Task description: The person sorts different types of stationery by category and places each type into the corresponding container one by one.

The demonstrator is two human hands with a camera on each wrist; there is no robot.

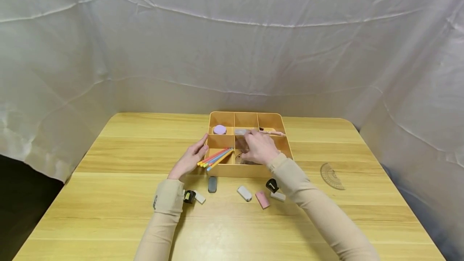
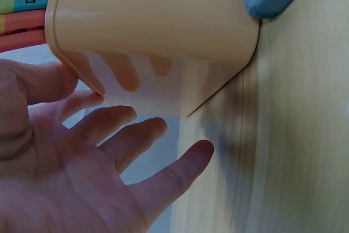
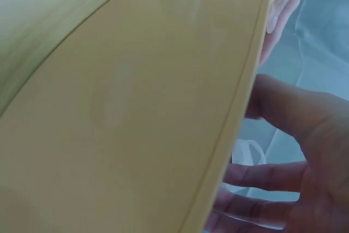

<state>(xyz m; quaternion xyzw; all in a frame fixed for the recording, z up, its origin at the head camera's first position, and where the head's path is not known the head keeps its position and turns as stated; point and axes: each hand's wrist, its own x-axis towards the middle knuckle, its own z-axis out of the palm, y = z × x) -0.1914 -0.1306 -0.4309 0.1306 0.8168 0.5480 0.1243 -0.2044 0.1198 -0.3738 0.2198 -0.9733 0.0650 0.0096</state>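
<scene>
My left hand (image 1: 190,157) is at the left side of a tan compartment box (image 1: 250,171), fingers extended along its wall and the thumb at the rim in the left wrist view. Beside it, several colored pencils (image 1: 217,158) lean out over the box's front left corner. My right hand (image 1: 259,147) reaches down into the front middle part of the box. In the right wrist view its thumb and fingers (image 3: 267,177) dip behind the box wall, which hides the fingertips. A clear item (image 1: 238,158) shows beside them; I cannot tell whether the hand holds it.
In the back compartments lie a round lilac item (image 1: 219,129) and a pink pen (image 1: 272,133). In front of the box are a dark grey oblong piece (image 1: 212,184), a white one (image 1: 244,193), a pink eraser (image 1: 262,199) and two black sharpeners (image 1: 272,185). A clear protractor (image 1: 331,176) lies right.
</scene>
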